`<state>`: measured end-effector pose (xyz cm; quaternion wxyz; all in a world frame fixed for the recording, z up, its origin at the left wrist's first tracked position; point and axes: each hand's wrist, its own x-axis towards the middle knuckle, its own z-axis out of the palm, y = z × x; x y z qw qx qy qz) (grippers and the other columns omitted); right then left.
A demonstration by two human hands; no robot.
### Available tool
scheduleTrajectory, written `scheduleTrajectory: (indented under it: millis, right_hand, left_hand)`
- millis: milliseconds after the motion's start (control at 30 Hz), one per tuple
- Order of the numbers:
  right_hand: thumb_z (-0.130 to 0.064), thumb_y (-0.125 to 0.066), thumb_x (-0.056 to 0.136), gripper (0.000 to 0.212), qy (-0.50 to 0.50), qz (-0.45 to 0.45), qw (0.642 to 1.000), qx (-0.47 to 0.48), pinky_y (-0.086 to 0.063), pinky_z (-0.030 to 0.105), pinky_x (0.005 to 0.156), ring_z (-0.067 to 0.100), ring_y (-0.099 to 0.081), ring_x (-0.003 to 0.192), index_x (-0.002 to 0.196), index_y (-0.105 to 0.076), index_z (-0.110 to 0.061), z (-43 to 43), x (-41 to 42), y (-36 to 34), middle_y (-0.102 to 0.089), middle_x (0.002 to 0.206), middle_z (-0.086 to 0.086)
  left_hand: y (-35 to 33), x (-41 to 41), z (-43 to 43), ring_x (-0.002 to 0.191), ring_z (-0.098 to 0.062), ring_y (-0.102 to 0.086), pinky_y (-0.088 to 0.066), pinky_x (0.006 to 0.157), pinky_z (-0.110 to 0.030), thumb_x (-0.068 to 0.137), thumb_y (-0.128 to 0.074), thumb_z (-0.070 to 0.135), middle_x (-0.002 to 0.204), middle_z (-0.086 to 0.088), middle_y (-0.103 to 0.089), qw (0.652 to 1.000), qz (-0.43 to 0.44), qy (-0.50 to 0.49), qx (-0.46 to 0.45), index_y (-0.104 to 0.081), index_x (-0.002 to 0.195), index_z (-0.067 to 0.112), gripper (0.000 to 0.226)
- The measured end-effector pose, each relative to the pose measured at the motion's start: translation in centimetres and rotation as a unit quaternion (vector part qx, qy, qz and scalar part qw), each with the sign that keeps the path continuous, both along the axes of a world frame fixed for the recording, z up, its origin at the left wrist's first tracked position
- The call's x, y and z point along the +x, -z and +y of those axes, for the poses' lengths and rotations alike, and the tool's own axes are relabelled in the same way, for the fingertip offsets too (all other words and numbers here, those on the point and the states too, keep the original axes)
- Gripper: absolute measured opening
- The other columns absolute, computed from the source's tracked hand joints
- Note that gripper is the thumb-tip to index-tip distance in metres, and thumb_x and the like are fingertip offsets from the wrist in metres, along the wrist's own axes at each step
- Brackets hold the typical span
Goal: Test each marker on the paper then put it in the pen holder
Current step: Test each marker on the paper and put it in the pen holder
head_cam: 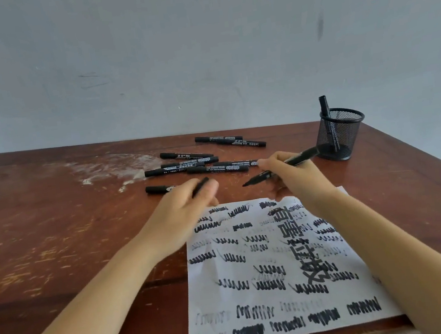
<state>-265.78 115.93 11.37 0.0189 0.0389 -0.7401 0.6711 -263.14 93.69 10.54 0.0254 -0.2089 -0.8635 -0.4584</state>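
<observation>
My right hand [290,177] grips an uncapped black marker [300,157], its tip pointing left just above the table beyond the paper's top edge. My left hand [188,207] holds the marker's black cap [201,186] between its fingers, at the paper's top left corner. The white paper [273,313] lies in front of me, covered with black scribbles. A black mesh pen holder [339,135] stands at the far right with one marker [324,105] upright in it. Several capped black markers [186,168] lie scattered beyond my hands.
The brown wooden table [54,228] has a whitish worn patch [108,168] left of the markers. A pale wall rises right behind the table's far edge. The table's right edge runs close behind the pen holder.
</observation>
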Motion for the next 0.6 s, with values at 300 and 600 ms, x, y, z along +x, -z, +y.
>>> scheduleTrajectory:
  millis: [300,600]
  right_hand:
    - [-0.001,-0.063,0.081,0.037,0.010,0.006,0.998,0.059,-0.033,0.019,0.038,0.013,-0.033,0.034,0.054,-0.040,-0.012,-1.4,0.1,2.0,-0.041,0.040,0.002]
    - [-0.003,-0.061,0.082,0.038,-0.002,0.012,0.997,0.081,-0.032,0.017,0.038,0.009,-0.035,0.034,0.053,-0.039,-0.014,-1.5,0.0,2.2,-0.042,0.039,-0.003]
  left_hand:
    - [1.5,0.1,1.6,0.066,-0.007,-0.051,-0.037,0.056,-0.028,0.077,-0.057,0.065,0.075,0.009,-0.055,0.969,0.080,-0.002,-0.232,-0.049,0.076,0.024,0.042]
    - [1.7,0.0,1.6,0.060,-0.008,-0.049,-0.031,0.050,-0.025,0.079,-0.055,0.063,0.071,0.008,-0.054,0.967,0.098,-0.016,-0.233,-0.048,0.075,0.023,0.041]
